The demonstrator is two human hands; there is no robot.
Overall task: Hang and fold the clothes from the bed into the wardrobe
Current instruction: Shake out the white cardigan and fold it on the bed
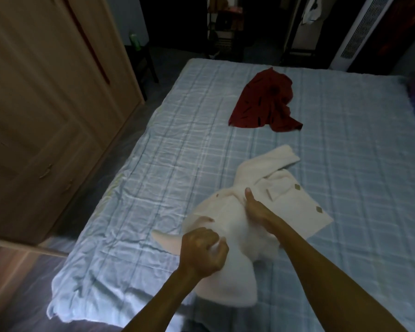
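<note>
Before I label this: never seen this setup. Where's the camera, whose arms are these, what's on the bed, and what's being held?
There is no machine here. A person works with two bare hands, and the single picture comes from a wide-angle camera worn on their head, looking forward and down, so the arms enter from the bottom edge. The surface is a bed with a pale blue checked cover. Two garments lie on it: a white jacket with buttons close to the person, and a crumpled red garment farther away. Both hands hold the jacket: the left hand clutches a bunch of its fabric, and the right hand grips it near the middle, thumb up. A wooden wardrobe stands on the left.
</note>
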